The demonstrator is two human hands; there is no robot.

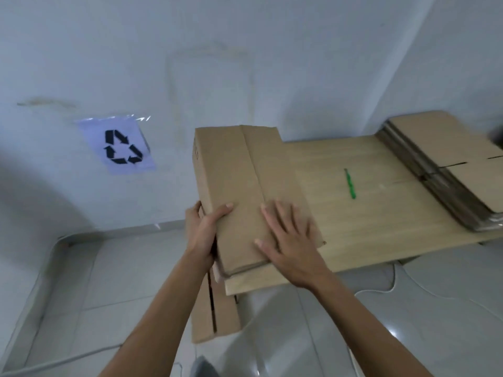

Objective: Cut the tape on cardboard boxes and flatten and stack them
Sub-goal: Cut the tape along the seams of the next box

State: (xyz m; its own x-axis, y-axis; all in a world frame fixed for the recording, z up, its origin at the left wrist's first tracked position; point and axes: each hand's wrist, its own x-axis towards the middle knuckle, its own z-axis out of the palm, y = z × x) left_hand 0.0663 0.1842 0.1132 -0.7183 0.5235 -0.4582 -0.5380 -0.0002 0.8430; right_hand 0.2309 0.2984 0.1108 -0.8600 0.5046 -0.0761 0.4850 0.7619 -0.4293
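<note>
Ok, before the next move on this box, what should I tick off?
1. Hold on the box: left hand grips its left edge, right hand lies flat on top. Ok.
2. Green cutter free to take: lies on the table, right of the box, in neither hand. Ok.
3. Tape already cut: no seam shows clearly. Cannot tell.
4. Box fully supported: its left side seems to overhang the table's end. Not ok.
5. Stack of flattened boxes ready: sits at the table's right end. Ok.
</note>
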